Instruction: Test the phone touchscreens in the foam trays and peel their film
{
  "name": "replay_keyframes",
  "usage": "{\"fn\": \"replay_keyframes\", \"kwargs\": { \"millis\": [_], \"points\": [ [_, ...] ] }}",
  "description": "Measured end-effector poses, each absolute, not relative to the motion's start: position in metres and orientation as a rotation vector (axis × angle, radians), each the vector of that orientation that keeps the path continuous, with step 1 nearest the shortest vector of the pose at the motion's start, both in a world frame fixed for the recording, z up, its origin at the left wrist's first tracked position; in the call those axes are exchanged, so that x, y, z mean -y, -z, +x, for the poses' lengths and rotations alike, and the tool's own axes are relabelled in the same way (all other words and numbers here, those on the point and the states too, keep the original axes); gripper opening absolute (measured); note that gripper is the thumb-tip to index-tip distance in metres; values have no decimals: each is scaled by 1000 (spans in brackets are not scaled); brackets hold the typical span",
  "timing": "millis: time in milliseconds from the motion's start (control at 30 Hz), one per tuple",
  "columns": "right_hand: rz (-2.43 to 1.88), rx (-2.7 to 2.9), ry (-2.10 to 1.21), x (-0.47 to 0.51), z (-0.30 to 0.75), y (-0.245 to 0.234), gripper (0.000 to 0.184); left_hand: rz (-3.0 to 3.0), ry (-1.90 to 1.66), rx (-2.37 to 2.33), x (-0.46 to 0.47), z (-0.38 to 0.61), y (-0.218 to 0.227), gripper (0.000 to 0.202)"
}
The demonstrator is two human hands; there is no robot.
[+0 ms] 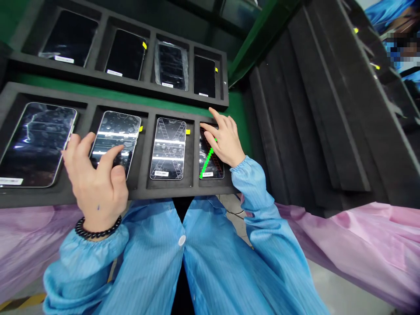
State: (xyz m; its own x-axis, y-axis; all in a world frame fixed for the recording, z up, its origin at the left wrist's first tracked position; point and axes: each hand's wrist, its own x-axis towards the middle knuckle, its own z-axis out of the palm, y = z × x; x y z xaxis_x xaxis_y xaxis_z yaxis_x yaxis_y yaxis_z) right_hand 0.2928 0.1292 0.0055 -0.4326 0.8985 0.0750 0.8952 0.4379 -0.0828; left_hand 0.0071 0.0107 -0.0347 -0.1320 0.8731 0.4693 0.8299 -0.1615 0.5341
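Observation:
A black foam tray (138, 192) holds a row of smartphones in separate slots. My left hand (96, 183) lies over the second phone from the left (114, 131), its thumb on the glass and its fingers curled near the left edge. The lower part of that phone is hidden. My right hand (225, 140) rests its fingertips on the rightmost phone (210, 157), which has a bright green diagonal line on its screen. Between my hands sits a phone (168, 148) showing a ladder-like pattern, and a phone (37, 144) fills the far left slot.
Behind stands a second foam tray (131, 83) with several dark phones, one in a plastic bag. Stacked black foam trays (311, 109) rise on the right. Pink sheeting (348, 240) hangs below the trays. A person in a blue garment (397, 52) is at the top right.

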Motion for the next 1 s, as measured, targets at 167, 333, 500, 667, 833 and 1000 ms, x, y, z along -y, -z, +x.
{"fn": "replay_keyframes", "kwargs": {
  "millis": [167,333,500,667,833,1000],
  "points": [
    [-1618,2597,-25,-121,296,-9,41,2036,-1124,-2017,-9,10,30,48],
    [-1620,2602,-27,-103,303,-11,39,2042,-1129,-2023,-9,9,31,48],
    [-1600,2600,-23,-84,310,-12,40,2059,-1124,-2030,-9,7,32,48],
    [-1590,2589,-40,-65,318,-13,39,2060,-1135,-2030,-9,8,32,48],
    [-1586,2577,-16,-45,324,-15,39,2040,-1131,-2036,-8,9,30,49],
    [-1587,2578,0,-27,330,-16,37,2029,-1132,-2038,-8,9,29,49]
  ]
}}
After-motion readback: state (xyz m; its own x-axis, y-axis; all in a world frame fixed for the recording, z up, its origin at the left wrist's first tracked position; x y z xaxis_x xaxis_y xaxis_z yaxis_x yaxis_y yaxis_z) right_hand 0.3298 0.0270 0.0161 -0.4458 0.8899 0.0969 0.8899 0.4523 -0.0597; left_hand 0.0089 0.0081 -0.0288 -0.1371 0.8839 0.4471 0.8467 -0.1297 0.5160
